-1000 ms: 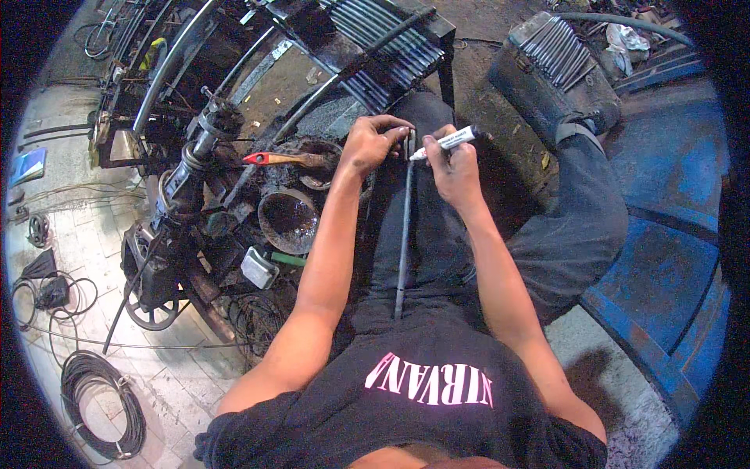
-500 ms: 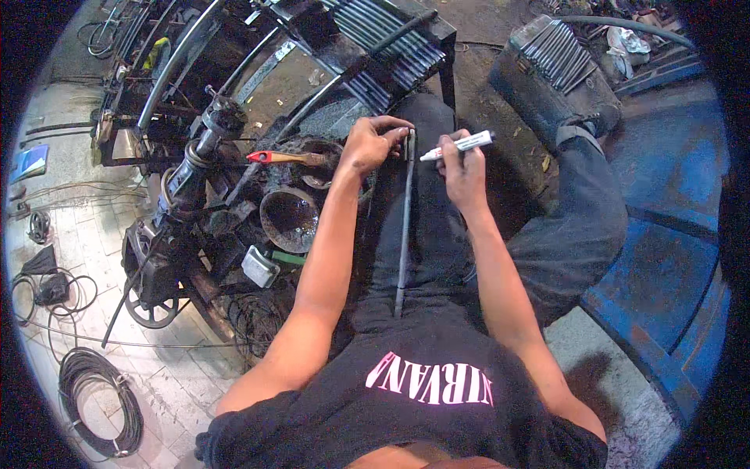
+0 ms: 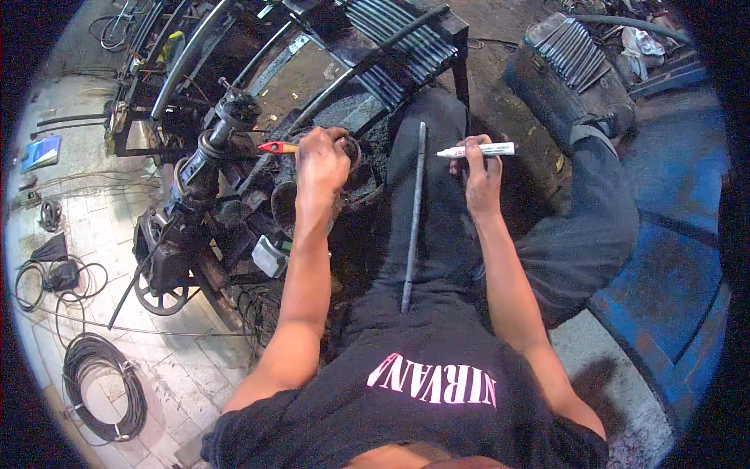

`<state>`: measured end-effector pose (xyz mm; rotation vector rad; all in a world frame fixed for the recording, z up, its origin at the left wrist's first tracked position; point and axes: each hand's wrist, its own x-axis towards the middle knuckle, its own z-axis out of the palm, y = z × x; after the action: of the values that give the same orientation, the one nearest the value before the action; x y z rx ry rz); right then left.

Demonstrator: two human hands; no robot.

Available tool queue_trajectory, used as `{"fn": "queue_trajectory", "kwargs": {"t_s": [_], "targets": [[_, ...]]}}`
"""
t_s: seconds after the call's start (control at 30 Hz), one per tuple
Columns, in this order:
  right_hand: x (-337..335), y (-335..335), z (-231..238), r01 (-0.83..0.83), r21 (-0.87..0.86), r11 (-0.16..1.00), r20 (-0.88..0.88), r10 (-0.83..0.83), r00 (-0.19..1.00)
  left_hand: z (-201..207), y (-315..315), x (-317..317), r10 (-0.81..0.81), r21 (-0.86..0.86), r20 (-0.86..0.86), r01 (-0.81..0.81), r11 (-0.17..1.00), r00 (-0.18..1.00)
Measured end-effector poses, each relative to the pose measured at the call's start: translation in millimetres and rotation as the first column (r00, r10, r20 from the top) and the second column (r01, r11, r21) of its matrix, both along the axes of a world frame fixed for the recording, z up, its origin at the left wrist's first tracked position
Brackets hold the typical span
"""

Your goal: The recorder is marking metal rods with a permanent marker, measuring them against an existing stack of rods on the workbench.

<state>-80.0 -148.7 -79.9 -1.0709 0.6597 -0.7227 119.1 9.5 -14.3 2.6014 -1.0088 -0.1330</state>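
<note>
Two bare hands, head view: clock read from the centre, the left hand point(image 3: 322, 166) sits at 11 o'clock and the right hand point(image 3: 483, 176) at 2.
Marker grip: right thumb and fingers are clamped on a white cylindrical marker point(image 3: 501, 148), its tip towards 9 o'clock.
Brush hand: the left hand lies over a brush with a red-tipped wooden handle point(image 3: 289, 148), handle towards 9; its fingers are curled, but I cannot tell if they close on it.
Rod: a straight grey metal rod point(image 3: 416, 203) rests on dark denim trousers point(image 3: 582, 242), running from 1 to 5 o'clock between the hands, touched by neither.
In the way: the left hand hides the bristles, and the left forearm point(image 3: 308, 250) partly covers a dark round bowl point(image 3: 274, 205).
Nearer 9 o'clock: a pale green-grey block point(image 3: 269, 256) beside that forearm; farther out, a dark metal machine with a spoked wheel point(image 3: 162, 293).
12 o'clock: a row of long grey metal bars point(image 3: 383, 27).
Between 1 and 2: a dark box point(image 3: 535, 86) topped with short metal rods point(image 3: 576, 61).
3 o'clock: worn blue metal sheets point(image 3: 664, 266).
8 o'clock: a coil of black cable point(image 3: 80, 391) on pale floor tiles point(image 3: 183, 379).
</note>
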Motion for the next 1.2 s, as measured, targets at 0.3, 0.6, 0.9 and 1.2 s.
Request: {"fn": "queue_trajectory", "kwargs": {"t_s": [0.3,0.6,0.9,1.2], "targets": [[-2.5,5.2,8.5,0.065,-0.011,0.998,0.040,-0.065,0.997,16.6,-21.2,-23.7,0.043,0.034,0.048,-0.044,0.998,0.998],[-3.3,11.3,0.5,0.004,-0.141,0.990,0.008,-0.003,1.000,-9.4,-103.4,-25.9,-0.073,0.067,-0.394,0.108,0.992,0.916],[-3.4,14.5,7.9,-0.053,-0.128,0.990,0.023,0.056,0.998,-28.7,-96.5,-12.5,-0.083,-0.095,-0.614,0.031,0.995,0.785],[-2.3,16.1,9.5,-0.049,-0.146,0.988,0.013,0.051,0.999,-17.6,-94.1,-15.8,-0.068,-0.119,-0.656,-0.014,0.993,0.752]]}}
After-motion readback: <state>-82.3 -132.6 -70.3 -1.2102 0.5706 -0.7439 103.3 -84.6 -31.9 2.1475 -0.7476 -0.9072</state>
